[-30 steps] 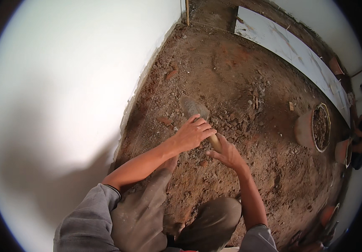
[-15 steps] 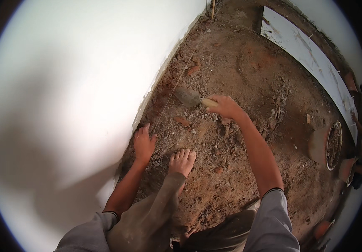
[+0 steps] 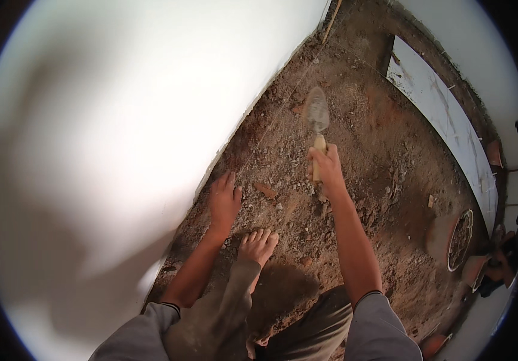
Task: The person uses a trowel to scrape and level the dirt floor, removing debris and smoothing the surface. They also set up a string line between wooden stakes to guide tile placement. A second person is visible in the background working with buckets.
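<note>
Wood-handled trowel [image 3: 317,120] held at left part of dirt floor [image 3: 409,289], near foot of white wall [image 3: 151,120]; grip of right hand [image 3: 329,171] closed round handle, leaving blade free and pointing toward far edge; contact with ground impossible to tell. Grip of left hand [image 3: 226,201] loosely spread at floor's left edge, nothing seen in it, probably steadying forward lean. Near right edge, bucket [image 3: 442,237], seemingly parked clear of trowel's swing.
</note>
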Tool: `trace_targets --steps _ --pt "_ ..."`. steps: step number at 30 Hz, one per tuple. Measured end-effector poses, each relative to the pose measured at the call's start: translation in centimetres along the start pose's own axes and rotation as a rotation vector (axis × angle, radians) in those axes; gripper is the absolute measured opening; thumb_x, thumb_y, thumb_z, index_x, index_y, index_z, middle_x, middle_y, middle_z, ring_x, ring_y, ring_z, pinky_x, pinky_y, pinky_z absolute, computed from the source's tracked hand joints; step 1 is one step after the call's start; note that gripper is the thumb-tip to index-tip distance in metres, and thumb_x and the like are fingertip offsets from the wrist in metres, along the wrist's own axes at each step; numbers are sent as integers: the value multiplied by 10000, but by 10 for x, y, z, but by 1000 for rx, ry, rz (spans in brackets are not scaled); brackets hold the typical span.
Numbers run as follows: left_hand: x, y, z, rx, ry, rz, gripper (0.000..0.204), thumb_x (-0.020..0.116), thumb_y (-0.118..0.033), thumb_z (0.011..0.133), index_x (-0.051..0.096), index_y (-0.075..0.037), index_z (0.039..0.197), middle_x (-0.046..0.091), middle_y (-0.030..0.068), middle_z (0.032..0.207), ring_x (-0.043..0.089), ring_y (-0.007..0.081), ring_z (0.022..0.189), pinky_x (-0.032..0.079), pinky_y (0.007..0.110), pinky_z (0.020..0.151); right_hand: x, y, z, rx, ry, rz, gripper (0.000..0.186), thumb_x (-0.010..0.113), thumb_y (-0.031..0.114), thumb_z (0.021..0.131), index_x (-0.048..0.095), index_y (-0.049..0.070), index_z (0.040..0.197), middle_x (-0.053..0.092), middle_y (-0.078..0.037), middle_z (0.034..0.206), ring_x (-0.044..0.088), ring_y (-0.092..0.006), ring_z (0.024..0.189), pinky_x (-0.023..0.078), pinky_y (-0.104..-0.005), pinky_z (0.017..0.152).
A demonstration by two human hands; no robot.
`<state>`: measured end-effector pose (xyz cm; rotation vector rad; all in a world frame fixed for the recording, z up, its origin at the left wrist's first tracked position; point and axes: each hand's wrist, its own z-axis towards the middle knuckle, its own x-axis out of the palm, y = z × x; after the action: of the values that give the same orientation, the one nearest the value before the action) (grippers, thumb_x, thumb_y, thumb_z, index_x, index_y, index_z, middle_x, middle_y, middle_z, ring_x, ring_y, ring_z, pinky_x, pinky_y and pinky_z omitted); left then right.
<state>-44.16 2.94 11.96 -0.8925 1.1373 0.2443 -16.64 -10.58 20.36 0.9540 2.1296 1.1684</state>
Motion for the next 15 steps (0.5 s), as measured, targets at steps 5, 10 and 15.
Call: trace_targets --steps 5,10,15 --pt "29 -6 6 32 226 94 724 511 -490 1086 433 43 1570 304 217 1699 283 438 1556 281 685 1200 86 49 149 -60 -78 -136 561 616 260 1053 339 -5 1463 643 -198 1049 683 -284 719 585 -460 586" --pt "44 -12 -15 88 299 182 824 532 -551 1060 375 48 1604 129 197 1761 117 487 1600 254 687 1221 145 17 202 -259 -291 -602 671 585 226 1041 228 -9 1558 667 -347 1147 705 -502 915 577 -578 763" --pt "37 -19 -16 151 471 375 844 632 -477 1017 339 36 1620 119 214 1754 85 536 1585 236 700 1218 181 -76 14 -366 -18 -403 767 620 183 989 229 54 1635 678 -366 1155 680 -558 1024 549 -598 876"
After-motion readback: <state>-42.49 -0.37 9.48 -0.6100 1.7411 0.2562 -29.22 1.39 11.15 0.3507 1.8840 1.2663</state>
